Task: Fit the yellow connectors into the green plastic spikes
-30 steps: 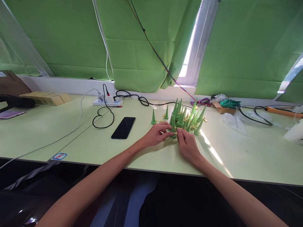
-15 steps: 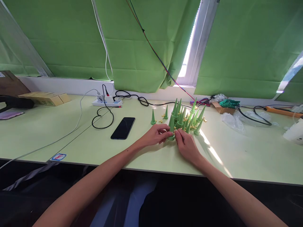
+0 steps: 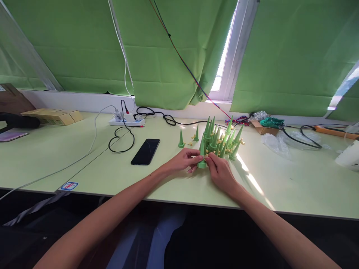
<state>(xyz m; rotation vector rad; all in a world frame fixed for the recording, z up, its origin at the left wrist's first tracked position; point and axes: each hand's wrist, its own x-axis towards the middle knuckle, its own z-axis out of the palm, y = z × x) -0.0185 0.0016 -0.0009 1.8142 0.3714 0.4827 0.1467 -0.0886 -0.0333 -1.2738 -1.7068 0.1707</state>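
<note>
Between the fingers and thumb of my left hand (image 3: 187, 160) a green watering spike (image 3: 201, 158) stands point up, its wide collar low near the table. My right hand (image 3: 221, 170) pinches at the spike's right side, where a bit of a small yellow piece (image 3: 206, 155) shows; the fingertips hide most of it. Just behind my hands stands a cluster of similar green spikes (image 3: 214, 140), several with yellow valves at their sides. Two more spikes, a left one (image 3: 181, 139) and one farther back (image 3: 196, 133), stand apart, with a loose yellow valve (image 3: 191, 143) lying between them.
A black phone (image 3: 145, 152) lies left of my hands. Behind it are a power strip (image 3: 130, 122) and loose cables. To the right lie clear plastic bags (image 3: 276, 145) and a small cardboard box (image 3: 263, 128). A yellow carton (image 3: 54, 116) is at the far left.
The held spike has shifted slightly left and toward me, and its collar shows more. Both hands keep their grip and have barely moved.
</note>
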